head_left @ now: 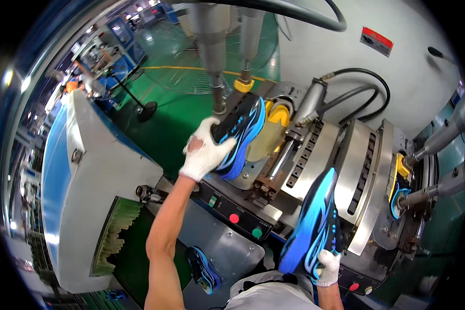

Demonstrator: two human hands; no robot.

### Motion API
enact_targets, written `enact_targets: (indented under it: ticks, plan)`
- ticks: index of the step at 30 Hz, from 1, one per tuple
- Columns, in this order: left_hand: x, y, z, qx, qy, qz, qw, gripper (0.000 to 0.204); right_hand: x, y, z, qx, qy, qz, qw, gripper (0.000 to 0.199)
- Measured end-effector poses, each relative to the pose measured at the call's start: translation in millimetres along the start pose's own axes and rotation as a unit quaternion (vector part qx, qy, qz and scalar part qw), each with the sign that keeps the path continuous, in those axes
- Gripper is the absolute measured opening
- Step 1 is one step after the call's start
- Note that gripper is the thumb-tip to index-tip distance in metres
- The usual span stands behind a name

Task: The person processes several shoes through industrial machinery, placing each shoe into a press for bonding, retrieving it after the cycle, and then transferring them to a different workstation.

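Observation:
My left hand (pixel 204 151), in a white knit glove worn through on its back, grips a black and blue sneaker (pixel 249 133) by its side. This sneaker is tilted over the left station of a metal press machine, beside a yellow pad (pixel 279 114) and a pale flat plate (pixel 261 144). My right hand (pixel 327 268), gloved too, holds a second sneaker (pixel 311 222) near one end, its blue sole turned to the left. That sneaker hangs in front of the machine's curved steel covers (pixel 355 165). Part of the right hand's fingers is hidden behind the shoe.
Press rods (pixel 212 46) stand over the left station. At the right station another shoe (pixel 396 200) sits beneath rods. Red and green buttons (pixel 234 218) line the front panel. A further sneaker (pixel 204 268) lies low on the left, near a large white housing (pixel 98 175). Black hoses (pixel 369 98) curve behind.

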State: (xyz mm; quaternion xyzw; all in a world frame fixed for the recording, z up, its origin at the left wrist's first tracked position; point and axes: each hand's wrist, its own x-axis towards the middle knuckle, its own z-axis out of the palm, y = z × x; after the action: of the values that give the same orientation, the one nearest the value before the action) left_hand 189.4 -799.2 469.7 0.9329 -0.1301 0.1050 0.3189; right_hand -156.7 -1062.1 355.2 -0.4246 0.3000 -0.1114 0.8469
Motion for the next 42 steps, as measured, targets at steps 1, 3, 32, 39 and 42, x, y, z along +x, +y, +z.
enact_targets:
  ticks: [1, 3, 32, 39, 42]
  plan:
    - [-30.0, -12.9, -16.0, -0.031, 0.024, -0.006, 0.999, 0.061, 7.9, -9.0, 34.8, -0.019, 0.006, 0.039, 0.999, 0.038]
    - [-95.4, -44.3, -46.2, -0.075, 0.071, -0.042, 0.994, 0.059, 68.0, 19.8, 71.2, 0.025, -0.053, 0.013, 0.998, 0.032]
    - [-635.4, -171.4, 33.7, -0.018, 0.132, -0.68, 0.721, 0.102, 481.6, 14.2, 275.9, -0.413, -0.233, 0.155, 0.867, 0.034]
    - [-632.2, -180.7, 53.5, -0.106, 0.17, -0.664, 0.72, 0.083, 39.5, 92.4, 208.5, -0.547, -0.336, -0.341, 0.687, 0.074]
    - [-607.9, -181.8, 43.5, -0.075, 0.138, -0.589, 0.792, 0.083, 80.9, 180.0, 104.9, -0.708, -0.337, -0.506, 0.36, 0.083]
